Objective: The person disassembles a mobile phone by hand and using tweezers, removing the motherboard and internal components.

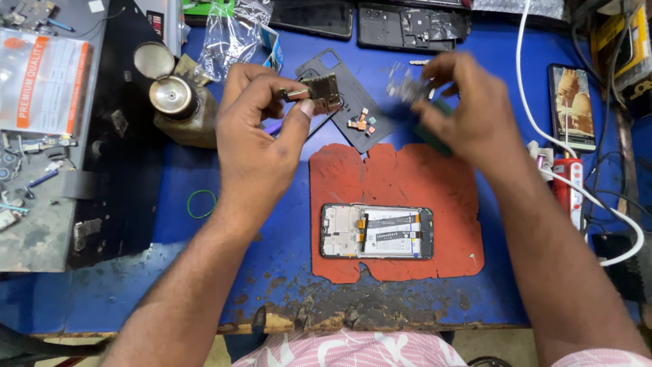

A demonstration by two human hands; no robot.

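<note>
The left hand (261, 129) pinches a small metal circuit board (320, 92); the right hand (456, 109), blurred, grips a green-handled brush (431, 129). Cleaning seems underway above the opened black phone (377, 232); next, steady strokes.

A worn blue bench (204, 272) carries a red mat (407, 177), green rubber ring (201, 203) and metal-capped bottle (178, 102).

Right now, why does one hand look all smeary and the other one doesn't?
In the head view, the right hand and the small shiny part it holds are streaked with motion blur, while the left hand and its metal part look sharp, as does the opened phone on the red mat.
</note>
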